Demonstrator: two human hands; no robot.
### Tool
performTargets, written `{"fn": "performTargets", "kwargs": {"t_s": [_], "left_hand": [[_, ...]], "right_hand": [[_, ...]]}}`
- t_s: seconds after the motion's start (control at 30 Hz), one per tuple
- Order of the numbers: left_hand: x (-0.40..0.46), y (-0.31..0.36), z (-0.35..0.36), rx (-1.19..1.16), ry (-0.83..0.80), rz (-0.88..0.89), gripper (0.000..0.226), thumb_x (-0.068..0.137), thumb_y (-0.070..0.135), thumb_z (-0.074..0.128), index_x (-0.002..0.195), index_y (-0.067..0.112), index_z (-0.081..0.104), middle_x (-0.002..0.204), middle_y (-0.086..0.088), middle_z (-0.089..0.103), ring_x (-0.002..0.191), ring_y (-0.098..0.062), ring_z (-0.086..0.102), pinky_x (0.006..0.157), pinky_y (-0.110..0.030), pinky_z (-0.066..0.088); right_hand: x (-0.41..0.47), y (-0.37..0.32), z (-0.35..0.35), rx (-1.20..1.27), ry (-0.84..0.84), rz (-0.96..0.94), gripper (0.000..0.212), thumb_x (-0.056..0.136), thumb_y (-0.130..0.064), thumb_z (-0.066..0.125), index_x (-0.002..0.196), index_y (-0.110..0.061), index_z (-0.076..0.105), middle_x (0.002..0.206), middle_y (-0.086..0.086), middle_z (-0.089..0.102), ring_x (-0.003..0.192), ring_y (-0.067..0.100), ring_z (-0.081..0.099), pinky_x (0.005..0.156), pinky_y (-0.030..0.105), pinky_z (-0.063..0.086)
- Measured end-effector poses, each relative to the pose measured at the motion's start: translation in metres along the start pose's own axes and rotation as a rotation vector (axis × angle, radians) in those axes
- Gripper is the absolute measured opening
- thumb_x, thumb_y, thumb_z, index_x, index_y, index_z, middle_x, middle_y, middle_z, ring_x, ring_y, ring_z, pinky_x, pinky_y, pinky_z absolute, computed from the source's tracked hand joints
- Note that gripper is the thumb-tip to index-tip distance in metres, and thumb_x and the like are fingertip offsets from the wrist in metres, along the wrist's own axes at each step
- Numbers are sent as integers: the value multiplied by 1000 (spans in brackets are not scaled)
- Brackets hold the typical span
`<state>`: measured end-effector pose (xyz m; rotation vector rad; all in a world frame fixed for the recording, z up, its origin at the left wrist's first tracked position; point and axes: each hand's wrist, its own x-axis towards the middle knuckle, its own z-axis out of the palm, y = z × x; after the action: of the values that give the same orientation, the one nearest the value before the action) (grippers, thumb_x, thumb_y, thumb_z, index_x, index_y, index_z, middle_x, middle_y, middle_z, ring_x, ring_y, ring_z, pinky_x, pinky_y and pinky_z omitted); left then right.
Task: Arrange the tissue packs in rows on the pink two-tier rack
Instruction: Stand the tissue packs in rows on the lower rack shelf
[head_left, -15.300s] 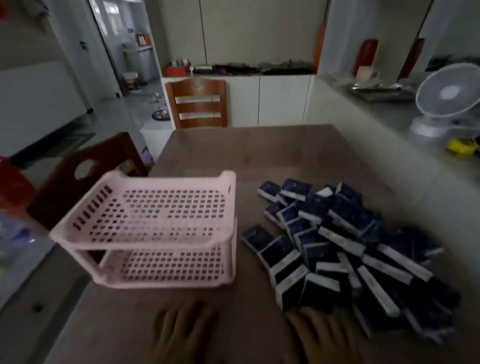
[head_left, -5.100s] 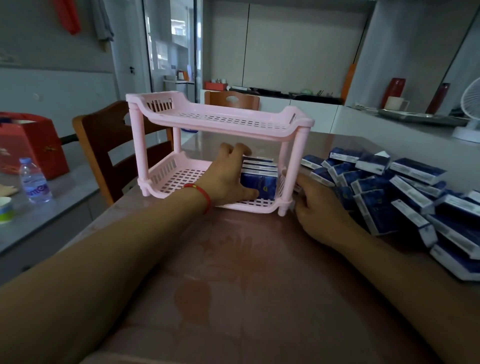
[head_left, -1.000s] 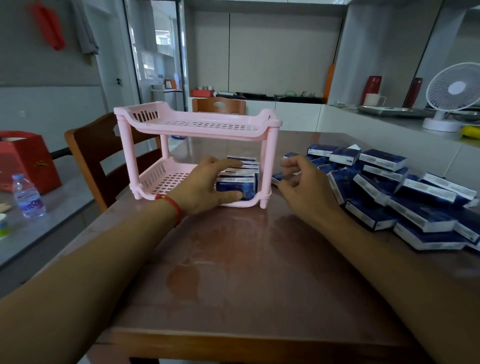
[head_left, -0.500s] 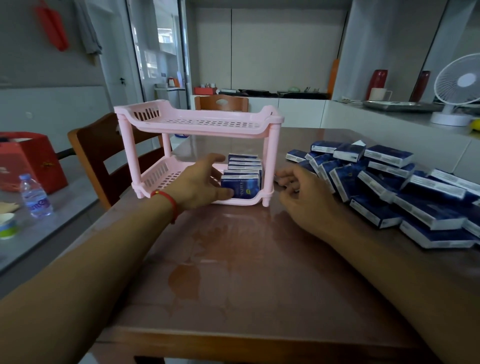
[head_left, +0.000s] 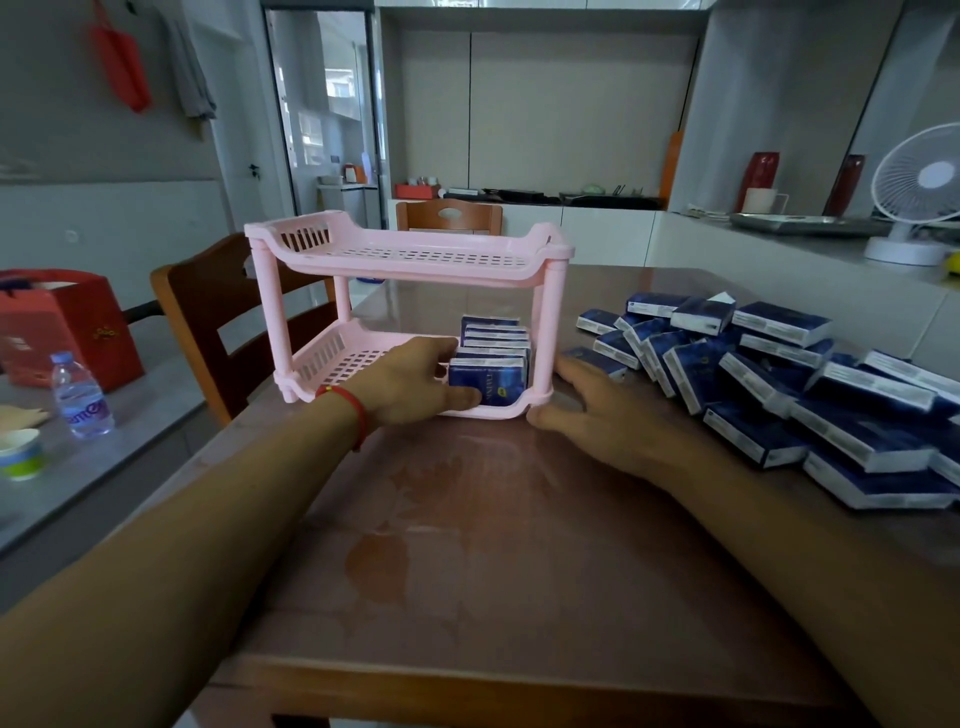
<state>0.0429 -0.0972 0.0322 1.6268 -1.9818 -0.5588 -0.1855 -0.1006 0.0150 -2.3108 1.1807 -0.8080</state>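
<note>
A pink two-tier rack stands on the surface. Left hand steadies the upright tissue packs on the lower tier — first row underway. Right hand rests flat, empty; next likely grabs from the loose pile.

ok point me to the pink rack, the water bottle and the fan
pink rack (head_left: 410, 258): head view, on the front rim of the top tier
water bottle (head_left: 82, 400): head view, on its label, far left
fan (head_left: 924, 184): head view, on the round grille, far right
</note>
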Motion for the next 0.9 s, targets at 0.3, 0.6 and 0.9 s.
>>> {"fn": "performTargets", "kwargs": {"t_s": [0.3, 0.6, 0.9], "left_hand": [[-4, 7, 1, 3, -90, -11, 54, 96, 20, 62, 146, 21, 41, 141, 2, 55, 114, -10, 52, 98, -20, 32], [-4, 15, -3, -144, -138, -94, 54, 80, 13, 61, 132, 21, 48, 115, 2, 55, 104, -17, 47, 86, -24, 33], [40, 17, -2, -895, 129, -344, 54, 91, 46, 48, 138, 18, 49, 152, -11, 44, 134, -30, 46, 109, -39, 44]], "right_hand": [[5, 2, 2, 180, -48, 58, 62, 88, -13, 71, 143, -24, 47, 137, -12, 53, 125, 5, 49, 109, 26, 38], [7, 7, 2, 248, -90, 102, 79, 88, -8, 69, 153, -28, 29, 154, -10, 41, 141, 7, 38, 119, 39, 32], [18, 12, 2, 227, -151, 134, 82, 85, -25, 68, 152, -39, 23, 153, -18, 37, 138, 8, 38, 117, 38, 34]]}}
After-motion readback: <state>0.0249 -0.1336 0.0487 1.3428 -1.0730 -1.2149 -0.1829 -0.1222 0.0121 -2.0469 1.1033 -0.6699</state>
